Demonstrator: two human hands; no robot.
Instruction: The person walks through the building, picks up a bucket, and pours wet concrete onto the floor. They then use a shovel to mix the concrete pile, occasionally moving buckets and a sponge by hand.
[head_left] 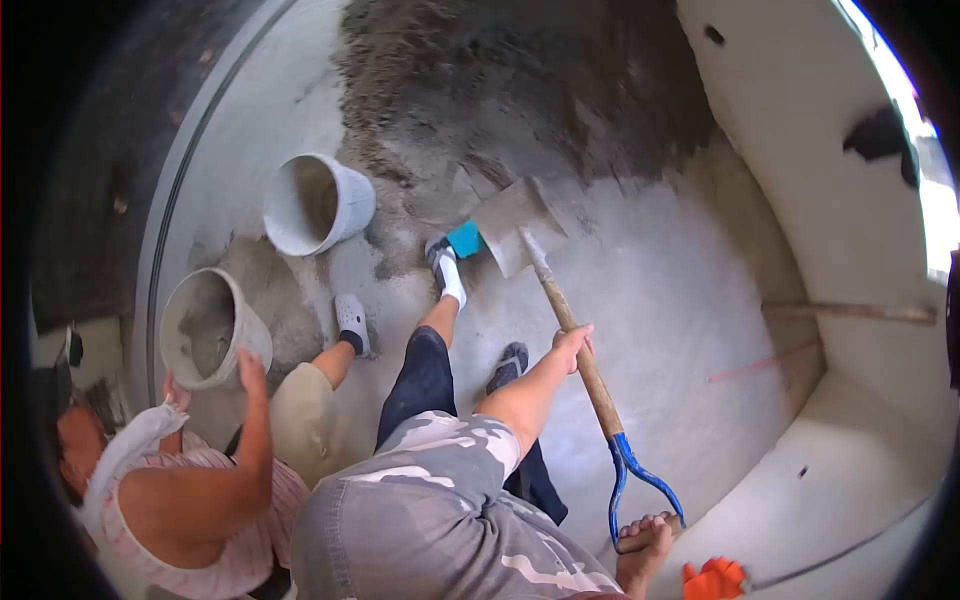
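Holding a square-bladed metal shovel (590, 385) slantwise over a smooth grey floor (680, 290), with left hand (573, 348) fingers clamped on its wooden shaft, right hand (645, 541) fingers around the wooden crossbar of its blue handle (617, 495). Left of the shovel, at two round whitish plastic buckets (355, 203), with a co-worker's hands (252, 369) on the nearer.

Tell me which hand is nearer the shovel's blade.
Left. The left hand grips the wooden shaft, partway down from the blade; the right hand holds the wooden grip at the opposite end.
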